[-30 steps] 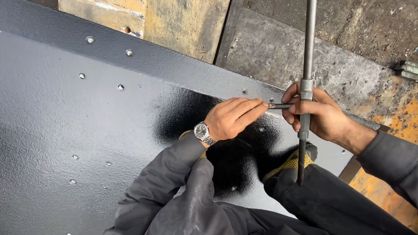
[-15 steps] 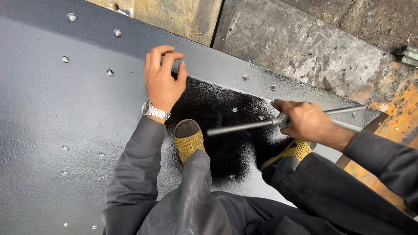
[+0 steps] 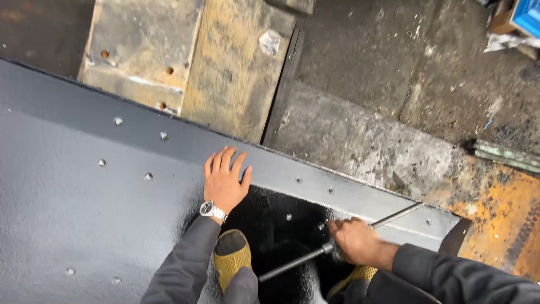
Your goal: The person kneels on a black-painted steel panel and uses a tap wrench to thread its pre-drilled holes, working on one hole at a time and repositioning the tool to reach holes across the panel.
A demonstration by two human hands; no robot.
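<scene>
My left hand [image 3: 225,178] lies flat, fingers apart, on a large dark grey painted metal plate [image 3: 84,214] dotted with small holes; a silver watch sits on that wrist. My right hand [image 3: 355,240] is closed around a long thin metal rod [image 3: 292,263] with a cross-piece, held low and nearly level over a glossy black patch [image 3: 281,231] of the plate, near a bolt hole [image 3: 322,226]. My yellow shoes [image 3: 232,258] stand on the plate just below both hands.
Beyond the plate's far edge lie a worn yellowish slab [image 3: 225,62] with holes, a rough grey concrete floor [image 3: 394,73] and a rusty orange surface [image 3: 500,214] at the right. A blue box [image 3: 526,16] sits in the top right corner.
My left hand let go of the rod and moved left to rest flat on the plate. The rod swung from upright to nearly level in my right hand. The view tilted up.
</scene>
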